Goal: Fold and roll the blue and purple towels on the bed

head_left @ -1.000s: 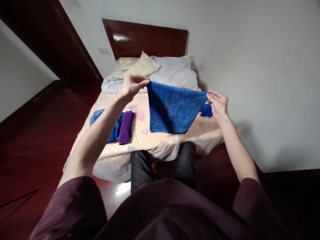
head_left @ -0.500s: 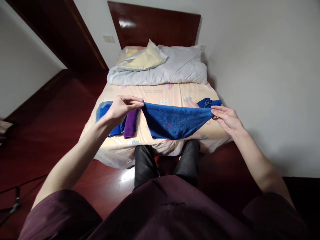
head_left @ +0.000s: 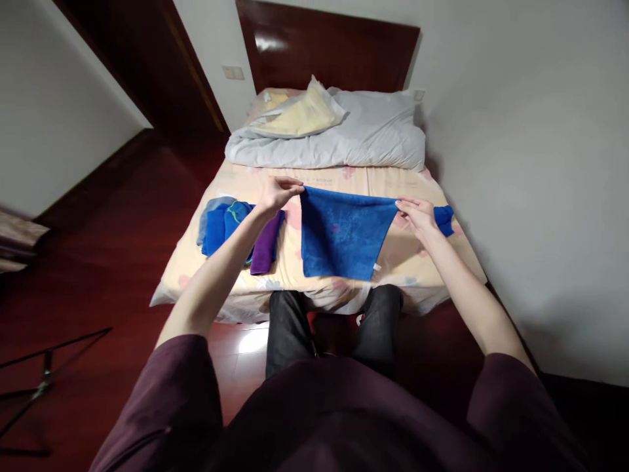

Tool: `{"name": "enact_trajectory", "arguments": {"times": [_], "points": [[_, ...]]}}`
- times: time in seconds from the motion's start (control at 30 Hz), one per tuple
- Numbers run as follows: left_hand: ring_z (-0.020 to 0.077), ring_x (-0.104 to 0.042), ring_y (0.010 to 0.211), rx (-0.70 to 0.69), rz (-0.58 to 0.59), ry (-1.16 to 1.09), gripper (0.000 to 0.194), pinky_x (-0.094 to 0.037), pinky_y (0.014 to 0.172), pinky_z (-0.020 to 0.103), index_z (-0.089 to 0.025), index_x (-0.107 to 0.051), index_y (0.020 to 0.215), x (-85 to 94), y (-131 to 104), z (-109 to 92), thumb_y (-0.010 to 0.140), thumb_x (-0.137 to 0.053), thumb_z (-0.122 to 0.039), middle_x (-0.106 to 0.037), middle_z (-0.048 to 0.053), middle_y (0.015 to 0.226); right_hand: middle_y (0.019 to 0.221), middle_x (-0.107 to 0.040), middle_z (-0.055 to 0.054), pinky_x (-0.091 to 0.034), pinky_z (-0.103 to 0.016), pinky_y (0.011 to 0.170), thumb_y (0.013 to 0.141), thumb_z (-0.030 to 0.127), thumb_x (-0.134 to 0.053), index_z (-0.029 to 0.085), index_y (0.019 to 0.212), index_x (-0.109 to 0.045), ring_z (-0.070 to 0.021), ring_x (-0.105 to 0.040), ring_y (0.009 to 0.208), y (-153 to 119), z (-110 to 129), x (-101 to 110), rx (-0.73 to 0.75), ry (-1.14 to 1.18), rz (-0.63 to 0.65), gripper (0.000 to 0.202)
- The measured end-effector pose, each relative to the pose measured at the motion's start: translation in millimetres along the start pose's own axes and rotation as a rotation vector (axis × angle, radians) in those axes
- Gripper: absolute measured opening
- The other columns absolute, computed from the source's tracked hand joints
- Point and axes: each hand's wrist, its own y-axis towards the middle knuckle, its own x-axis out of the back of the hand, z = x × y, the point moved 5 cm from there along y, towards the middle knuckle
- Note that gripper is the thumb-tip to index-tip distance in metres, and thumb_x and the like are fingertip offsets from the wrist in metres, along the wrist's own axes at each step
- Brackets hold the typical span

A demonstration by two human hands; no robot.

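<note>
A blue towel [head_left: 344,233] hangs between my two hands in front of the bed, its top edge stretched nearly level and a small white tag at its lower right corner. My left hand [head_left: 279,195] pinches the upper left corner. At the upper right corner, the fingers of my right hand [head_left: 417,215] are closed on the cloth. Behind my left forearm lie several folded blue cloths [head_left: 215,233] and a folded purple cloth [head_left: 265,246]. Another blue cloth [head_left: 443,219] lies beyond my right hand, partly hidden by it.
The bed [head_left: 236,180] has a pale patterned sheet, with a white quilt [head_left: 383,141] and a yellow pillow [head_left: 307,115] by the dark headboard [head_left: 334,46]. A wall [head_left: 531,164] runs along the right. A black metal stand [head_left: 46,373] is on the floor at the left.
My hands have come closer together and moved a little toward the bed's head. The towel now hangs squarer, its lower right corner and tag in sight. The view has shifted slightly.
</note>
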Motion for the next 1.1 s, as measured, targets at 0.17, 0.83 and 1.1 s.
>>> {"name": "enact_trajectory", "arguments": {"times": [0.17, 0.83, 1.1], "points": [[0.0234, -0.075, 0.096, -0.227, -0.096, 0.067, 0.045, -0.059, 0.088, 0.033, -0.013, -0.077, 0.103, -2.3, 34.1, -3.0, 0.074, -0.092, -0.046, -0.079, 0.009, 0.094, 0.097, -0.078, -0.006, -0.061, -0.031, 0.086, 0.073, 0.045, -0.093, 0.021, 0.099, -0.070, -0.0176, -0.073, 0.090, 28.2, -1.6, -5.4, 0.282, -0.005, -0.133, 0.043], [0.0291, -0.076, 0.114, 0.503, 0.224, 0.364, 0.041, -0.055, 0.105, 0.036, -0.016, -0.074, 0.119, -40.1, -214.6, 272.0, 0.082, -0.079, -0.032, -0.083, 0.012, 0.110, 0.067, -0.071, -0.003, -0.052, -0.029, 0.067, 0.053, 0.034, -0.095, 0.020, 0.071, -0.065, -0.0195, -0.066, 0.069, -137.2, -288.4, 7.5, -0.462, -0.351, 0.150, 0.038], [0.0314, -0.079, 0.104, 0.601, 0.201, 0.462, 0.027, -0.059, 0.092, 0.034, -0.020, -0.071, 0.083, -42.2, -203.7, 277.6, 0.069, -0.087, -0.036, -0.082, 0.009, 0.086, 0.064, -0.067, 0.000, -0.046, -0.024, 0.055, 0.057, 0.034, -0.093, 0.020, 0.074, -0.059, -0.0148, -0.060, 0.059, -139.1, -297.3, 6.5, -0.577, -0.363, 0.001, 0.040]]}}
